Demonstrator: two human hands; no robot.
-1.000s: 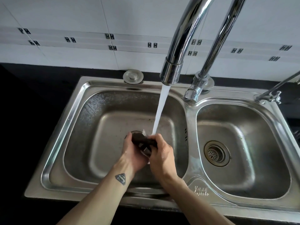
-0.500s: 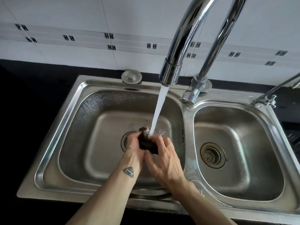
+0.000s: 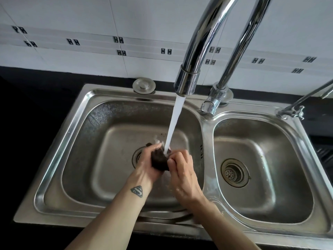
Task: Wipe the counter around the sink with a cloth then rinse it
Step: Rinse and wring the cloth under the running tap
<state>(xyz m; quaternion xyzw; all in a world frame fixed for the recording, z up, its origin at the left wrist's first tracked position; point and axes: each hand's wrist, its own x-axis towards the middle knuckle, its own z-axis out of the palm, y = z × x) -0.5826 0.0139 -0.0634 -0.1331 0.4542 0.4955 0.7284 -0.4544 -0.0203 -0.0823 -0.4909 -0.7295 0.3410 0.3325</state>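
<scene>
Since a second ago we have gathered the cloth [image 3: 159, 162] from a strip stretched between the fingers into a tight dark wad, and the hands have closed in on it. Our left hand [image 3: 146, 166] wraps it from the left, fingers curled over its top. Our right hand [image 3: 183, 171] pinches its right side with curled fingers — both are clamped on the same wad, knuckles almost meeting. The stream [image 3: 173, 123] from the faucet [image 3: 187, 82] lands on top of the cloth, just where the two hands meet, and splashes off. All this is over the left basin [image 3: 86, 150] of the sink [image 3: 48, 177], above its drain [image 3: 137, 156] and toward the basin's right wall.

We judge the task to be in its last part: the rinse is under way. Whether the dark tabletop [image 3: 36, 114] around the sink was wiped well we cannot tell — it is too dark to read. What seems left is wringing the cloth out and shutting off the water.
</scene>
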